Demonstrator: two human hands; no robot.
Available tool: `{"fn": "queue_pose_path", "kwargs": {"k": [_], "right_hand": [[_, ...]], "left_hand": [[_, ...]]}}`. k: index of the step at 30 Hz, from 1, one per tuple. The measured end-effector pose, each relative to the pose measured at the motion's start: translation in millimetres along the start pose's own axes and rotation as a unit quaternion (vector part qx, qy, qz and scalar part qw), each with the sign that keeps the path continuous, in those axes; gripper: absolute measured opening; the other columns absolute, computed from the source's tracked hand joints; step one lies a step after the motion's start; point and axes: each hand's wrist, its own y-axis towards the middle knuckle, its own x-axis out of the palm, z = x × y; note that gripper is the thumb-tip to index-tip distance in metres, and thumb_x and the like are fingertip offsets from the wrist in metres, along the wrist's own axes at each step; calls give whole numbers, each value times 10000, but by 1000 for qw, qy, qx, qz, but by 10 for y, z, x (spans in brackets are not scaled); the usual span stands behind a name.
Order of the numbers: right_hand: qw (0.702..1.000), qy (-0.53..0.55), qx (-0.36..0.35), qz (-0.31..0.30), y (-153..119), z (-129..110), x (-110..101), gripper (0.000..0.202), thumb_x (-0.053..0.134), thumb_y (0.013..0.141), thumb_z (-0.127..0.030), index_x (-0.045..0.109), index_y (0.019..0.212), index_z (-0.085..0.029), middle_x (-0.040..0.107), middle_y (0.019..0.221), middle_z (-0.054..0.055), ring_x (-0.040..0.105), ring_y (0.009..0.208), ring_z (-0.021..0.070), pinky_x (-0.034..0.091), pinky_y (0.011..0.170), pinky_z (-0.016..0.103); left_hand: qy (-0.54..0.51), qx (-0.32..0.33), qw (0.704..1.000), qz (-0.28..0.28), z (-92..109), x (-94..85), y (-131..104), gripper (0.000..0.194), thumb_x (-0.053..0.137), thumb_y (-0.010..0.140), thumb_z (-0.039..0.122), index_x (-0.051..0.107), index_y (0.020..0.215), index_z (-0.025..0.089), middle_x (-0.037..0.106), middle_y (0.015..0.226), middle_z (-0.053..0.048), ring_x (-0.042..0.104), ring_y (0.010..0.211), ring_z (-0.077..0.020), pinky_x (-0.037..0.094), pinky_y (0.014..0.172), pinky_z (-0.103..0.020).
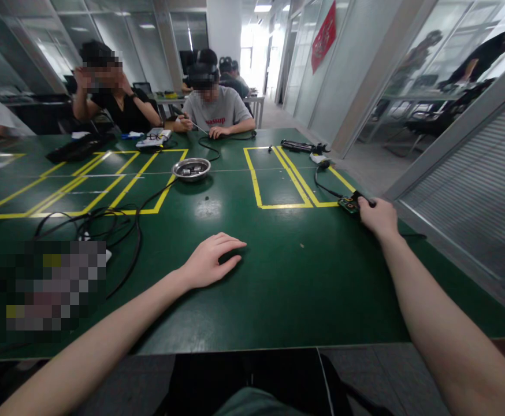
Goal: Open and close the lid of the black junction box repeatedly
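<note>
My left hand (212, 260) rests on the green table (274, 277) near the middle, its thumb and fingers apart, with nothing in it. Out at the table's right side, my right hand (378, 215) is closed on a small green circuit board (348, 204) with dark parts on it. The fingers hide much of the board's near end. A black cable (328, 188) runs from beside the board up to a dark rounded end on the tabletop. Yellow tape (287, 206) marks out rectangles close by.
A metal bowl (191, 177) holds small metallic pieces. Tangled black cables (100, 222) and a blurred-out object (53, 289) lie on the left. A folded black stand (302, 146) is at the far right. Across the table, a person in grey (220, 107) holds a thin tool; another person (120, 107) sits beside.
</note>
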Motion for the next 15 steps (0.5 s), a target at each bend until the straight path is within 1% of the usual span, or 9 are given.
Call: {"fn": "queue_pose_path", "kwargs": {"k": [2, 3, 5, 7, 10, 12, 14, 15], "right_hand": [[994, 33, 105, 0, -30, -63, -40, 420, 473, 992, -318, 650, 1260, -47, 702, 855, 183, 656, 642, 262, 503, 687, 392], [990, 45, 135, -1, -42, -84, -53, 440, 470, 991, -296, 609, 1320, -39, 704, 876, 186, 646, 602, 245, 503, 662, 382], [988, 56, 146, -7, -56, -102, -65, 468, 472, 979, -258, 560, 1380, -32, 709, 925, 201, 627, 550, 223, 503, 625, 371], [987, 61, 150, -8, -62, -100, -64, 487, 512, 949, -252, 563, 1388, -49, 713, 988, 215, 617, 537, 219, 510, 633, 383], [988, 62, 144, -6, -75, -107, -66, 540, 556, 926, -321, 567, 1411, -83, 702, 1117, 235, 620, 555, 230, 517, 663, 414], [990, 63, 128, 2, -92, -133, -82, 571, 564, 932, -392, 569, 1418, -92, 673, 1219, 249, 666, 658, 261, 524, 709, 425], [994, 60, 89, 20, -108, -167, -111, 594, 606, 919, -461, 611, 1373, -77, 655, 1278, 255, 702, 888, 327, 526, 830, 438], [995, 58, 69, 30, -111, -180, -127, 608, 650, 896, -482, 638, 1339, -66, 657, 1284, 256, 688, 1013, 360, 514, 902, 444]], "left_hand": [[-3, 1, 1000, -2, -6, 3, -5, 245, 594, 1009, 252, 700, 1223, 194, 764, 1164, -90, 701, 1082, -232, 580, 976, -431], [-4, 1, 1000, -4, -7, 4, -7, 241, 594, 1009, 251, 701, 1219, 196, 765, 1166, -89, 702, 1083, -232, 581, 976, -430], [-6, 2, 1000, -6, -8, 5, -10, 235, 596, 1009, 250, 704, 1211, 200, 766, 1168, -86, 703, 1085, -231, 583, 976, -429], [-8, 4, 1000, -7, -3, 3, -9, 232, 597, 1007, 248, 706, 1207, 200, 767, 1168, -85, 704, 1088, -230, 585, 979, -427], [-9, 4, 1000, -8, 10, -4, -4, 232, 593, 1007, 241, 709, 1205, 206, 767, 1171, -85, 705, 1096, -229, 586, 986, -425], [-8, 3, 1000, -10, 17, -9, -1, 232, 589, 1007, 240, 713, 1202, 212, 767, 1172, -84, 706, 1097, -229, 588, 988, -427], [-7, 3, 1000, -12, 20, -12, -1, 231, 588, 1007, 242, 716, 1198, 214, 766, 1176, -85, 707, 1097, -229, 588, 990, -429], [-8, 4, 1000, -13, 20, -13, -1, 229, 588, 1007, 243, 717, 1194, 214, 765, 1176, -85, 707, 1097, -228, 589, 990, -428]]}}
